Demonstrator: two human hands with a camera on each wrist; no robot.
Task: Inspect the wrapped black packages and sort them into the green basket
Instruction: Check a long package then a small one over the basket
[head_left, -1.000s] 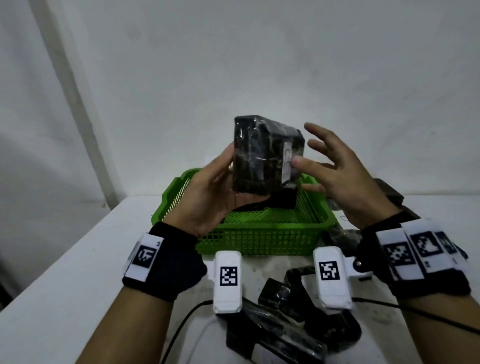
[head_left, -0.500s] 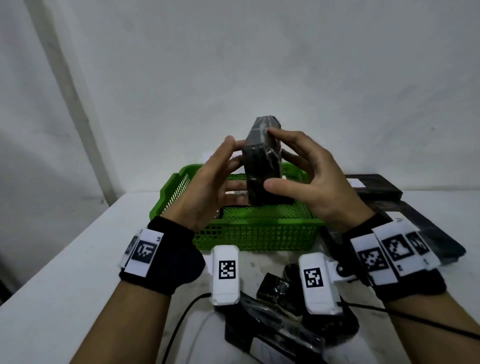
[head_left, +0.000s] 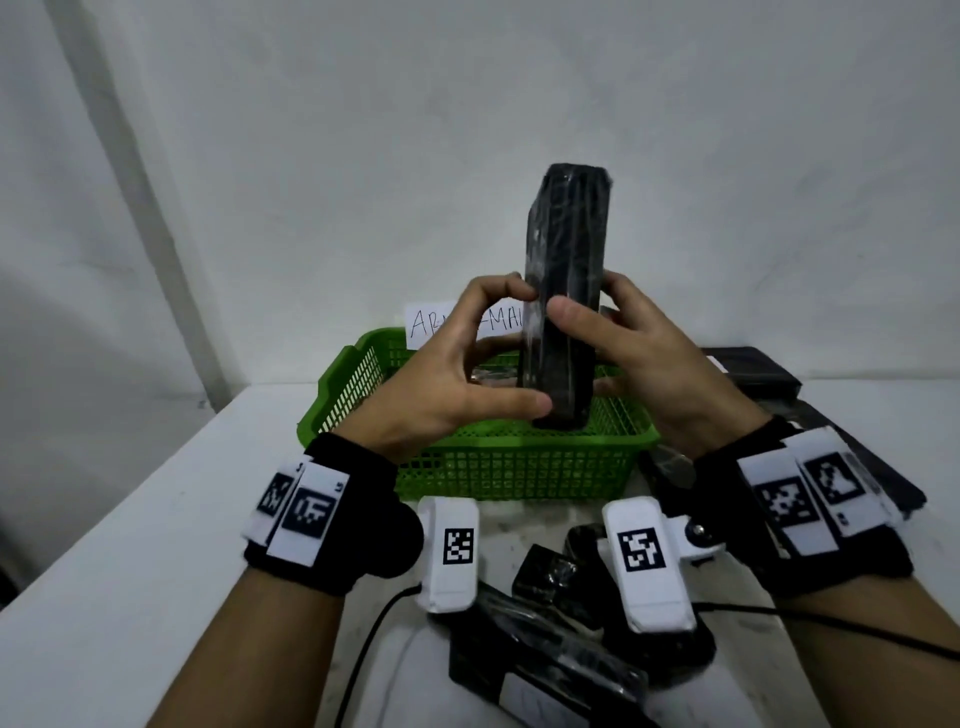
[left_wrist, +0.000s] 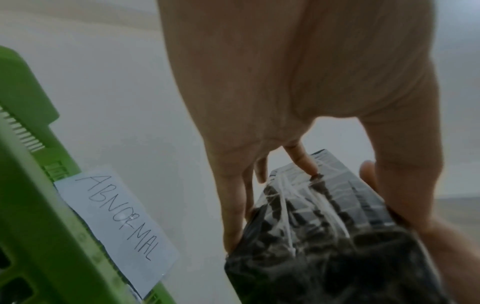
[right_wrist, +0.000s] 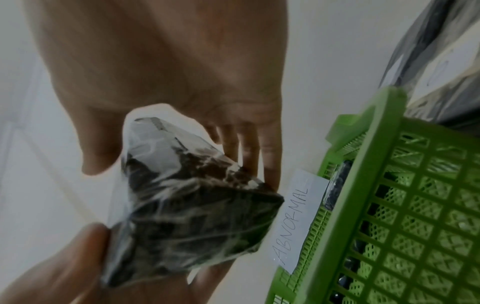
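A black package (head_left: 566, 270) in clear wrap stands upright, narrow edge toward me, above the green basket (head_left: 519, 467). My left hand (head_left: 452, 379) pinches its left side, thumb low and fingers higher up. On the other side, my right hand (head_left: 639, 358) grips it with the thumb across the front edge. In the left wrist view the fingers (left_wrist: 233, 205) press the crinkled wrap of the package (left_wrist: 324, 226). The right wrist view shows the package (right_wrist: 187, 205) beside the basket (right_wrist: 415, 205). Another dark package lies inside the basket, mostly hidden.
A paper label reading ABNORMAL (head_left: 431, 325) stands at the basket's far rim. Several more wrapped black packages lie on the white table near me (head_left: 545, 670) and at the right (head_left: 753, 371). A black cable (head_left: 363, 649) runs over the table. The wall is close behind.
The package has turned from broad face to narrow edge toward me and stands taller. My right hand, open beside it a second ago, now grips it.
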